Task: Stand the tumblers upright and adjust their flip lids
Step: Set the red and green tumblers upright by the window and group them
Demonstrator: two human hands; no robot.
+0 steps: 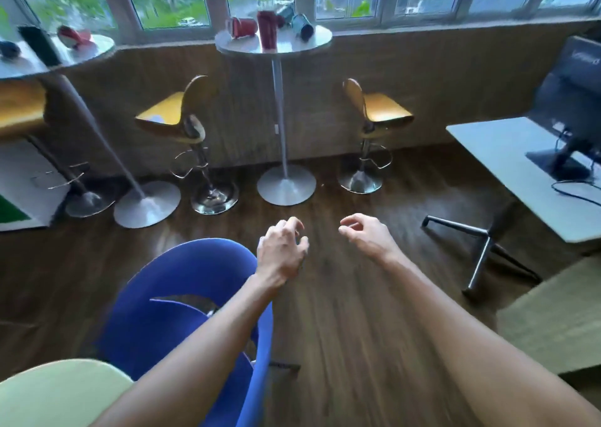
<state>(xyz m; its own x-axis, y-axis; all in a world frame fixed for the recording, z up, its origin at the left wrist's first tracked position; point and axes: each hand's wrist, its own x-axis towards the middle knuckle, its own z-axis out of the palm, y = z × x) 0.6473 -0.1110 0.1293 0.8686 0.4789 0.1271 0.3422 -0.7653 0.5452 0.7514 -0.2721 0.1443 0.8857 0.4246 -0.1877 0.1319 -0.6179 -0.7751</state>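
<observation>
Several tumblers rest on a round white bar table [227,44] by the window. A red tumbler [267,30] stands upright at its middle. Another red tumbler [243,27] lies on its side to the left. A teal tumbler [302,26] lies tipped on the right, with a second teal tumbler [286,12] behind it. My left hand [282,251] and my right hand [364,235] hang over the wooden floor, far short of the table, fingers loosely curled and holding nothing. The picture is blurred.
Two yellow bar stools [169,117] [383,113] flank the table. A second round table [81,57] at the left carries a red object and a dark one. A blue chair [182,280] stands just below my left arm. A desk [507,166] with a monitor is on the right.
</observation>
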